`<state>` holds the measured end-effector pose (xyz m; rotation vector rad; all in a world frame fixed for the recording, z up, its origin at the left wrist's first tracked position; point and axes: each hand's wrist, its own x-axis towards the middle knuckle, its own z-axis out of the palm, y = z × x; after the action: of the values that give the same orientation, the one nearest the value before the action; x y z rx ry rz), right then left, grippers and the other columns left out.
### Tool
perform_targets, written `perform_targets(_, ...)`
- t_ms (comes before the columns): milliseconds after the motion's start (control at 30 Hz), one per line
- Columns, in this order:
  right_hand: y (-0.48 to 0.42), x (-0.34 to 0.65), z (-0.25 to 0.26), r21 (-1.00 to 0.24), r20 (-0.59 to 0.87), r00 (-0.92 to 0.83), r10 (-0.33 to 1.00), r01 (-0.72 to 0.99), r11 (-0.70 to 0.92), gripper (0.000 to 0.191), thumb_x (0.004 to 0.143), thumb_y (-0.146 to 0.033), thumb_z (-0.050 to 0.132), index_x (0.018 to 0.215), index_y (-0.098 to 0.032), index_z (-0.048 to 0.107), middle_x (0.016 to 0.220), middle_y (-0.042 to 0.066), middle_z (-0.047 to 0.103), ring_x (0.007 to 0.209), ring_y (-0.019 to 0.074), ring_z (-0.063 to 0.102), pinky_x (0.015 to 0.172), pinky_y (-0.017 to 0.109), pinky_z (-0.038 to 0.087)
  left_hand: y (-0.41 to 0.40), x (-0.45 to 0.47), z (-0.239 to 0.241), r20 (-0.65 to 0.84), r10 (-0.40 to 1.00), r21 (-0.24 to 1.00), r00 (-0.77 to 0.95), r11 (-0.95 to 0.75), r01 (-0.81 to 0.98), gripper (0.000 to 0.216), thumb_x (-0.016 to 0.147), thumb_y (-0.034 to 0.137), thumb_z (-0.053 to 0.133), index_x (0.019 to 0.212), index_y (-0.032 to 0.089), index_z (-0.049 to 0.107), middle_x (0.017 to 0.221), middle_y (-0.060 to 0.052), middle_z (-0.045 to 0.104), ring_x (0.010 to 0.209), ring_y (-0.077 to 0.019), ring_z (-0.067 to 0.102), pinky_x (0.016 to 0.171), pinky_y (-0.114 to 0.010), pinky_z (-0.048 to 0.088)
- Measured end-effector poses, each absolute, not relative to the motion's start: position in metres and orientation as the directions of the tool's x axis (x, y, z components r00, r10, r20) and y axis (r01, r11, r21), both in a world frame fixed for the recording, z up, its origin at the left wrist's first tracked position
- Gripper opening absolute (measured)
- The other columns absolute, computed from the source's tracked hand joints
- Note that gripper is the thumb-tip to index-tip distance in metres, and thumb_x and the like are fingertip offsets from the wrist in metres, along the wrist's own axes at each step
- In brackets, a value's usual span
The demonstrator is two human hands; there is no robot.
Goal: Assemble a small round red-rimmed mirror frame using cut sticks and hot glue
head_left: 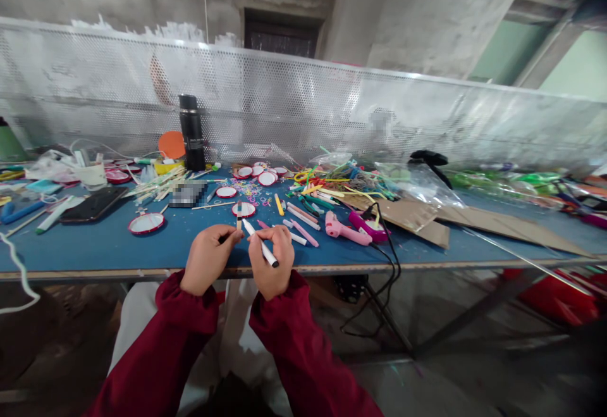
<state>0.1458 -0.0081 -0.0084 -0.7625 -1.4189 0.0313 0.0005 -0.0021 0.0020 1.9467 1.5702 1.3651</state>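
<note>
The left hand (211,254) is closed at the fingertips, pinching a narrow flat stick (239,216) that stands roughly upright and bears dark bands. The right hand (272,257) grips a white marker (269,255) between thumb and fingers; its black end points toward the wearer, and its other end lies just beside the stick. Whether the marker touches the stick cannot be told. Both items are held above the near edge of a blue surface (180,254), at the middle of the view.

Beyond the stick, and partly covered by it, lies a red-rimmed white disc (247,210). A scatter of small coloured rings (253,192) lies farther back. To the right of the hands are a yellow pen (279,205), a pink pen (304,232) and a pink glue gun (348,231), the last close to a black cable (391,246). To the left, a dark phone (95,205) lies flat. A black bottle (191,132) stands upright near a perforated metal panel (303,100) at the rear.
</note>
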Motion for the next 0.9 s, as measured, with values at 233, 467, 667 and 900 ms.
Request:
perform_targets(233, -0.0075, 0.1461, -0.0087, -0.464, 0.885, 0.171, 0.432, 0.387, 0.797, 0.01, 0.087, -0.018, 0.059, 0.077, -0.022, 0.056, 0.072, 0.0, 0.065, 0.074, 0.0179, 0.059, 0.087, 0.04, 0.047, -0.0022, 0.0009, 0.0023, 0.479, 0.877, 0.713, -0.04, -0.362, 0.6, 0.03, 0.089, 0.043, 0.056, 0.082, 0.021, 0.076, 0.084, -0.001, 0.075, 0.08, -0.0185, 0.063, 0.073, -0.027, 0.043)
perform_targets(467, -0.0075, 0.1457, -0.0094, -0.498, 0.867, 0.204, 0.455, 0.403, 0.768, 0.011, 0.087, -0.019, 0.059, 0.077, -0.022, 0.057, 0.073, 0.001, 0.066, 0.077, 0.019, 0.06, 0.087, 0.04, 0.047, -0.0025, 0.0012, 0.0026, 0.479, 0.876, 0.725, -0.057, -0.358, 0.588, 0.028, 0.088, 0.041, 0.057, 0.08, 0.021, 0.075, 0.085, -0.002, 0.075, 0.082, -0.0194, 0.064, 0.075, -0.028, 0.044)
perform_targets(667, -0.0074, 0.1456, -0.0094, -0.484, 0.875, 0.198, 0.442, 0.384, 0.786, 0.01, 0.087, -0.018, 0.059, 0.077, -0.022, 0.057, 0.072, 0.001, 0.066, 0.075, 0.0182, 0.06, 0.086, 0.04, 0.048, -0.0024, 0.0011, 0.0029, 0.48, 0.876, 0.728, -0.05, -0.366, 0.58, 0.029, 0.088, 0.042, 0.056, 0.08, 0.021, 0.075, 0.085, -0.002, 0.076, 0.082, -0.0196, 0.064, 0.075, -0.028, 0.044)
perform_targets(900, -0.0072, 0.1453, -0.0098, -0.491, 0.87, 0.194, 0.452, 0.405, 0.771, 0.009, 0.086, -0.019, 0.059, 0.078, -0.022, 0.057, 0.074, 0.002, 0.067, 0.08, 0.02, 0.062, 0.086, 0.04, 0.048, -0.0029, 0.0011, 0.0028, 0.482, 0.874, 0.726, -0.056, -0.363, 0.585, 0.03, 0.089, 0.042, 0.056, 0.081, 0.021, 0.075, 0.086, -0.003, 0.076, 0.083, -0.0202, 0.065, 0.075, -0.028, 0.045)
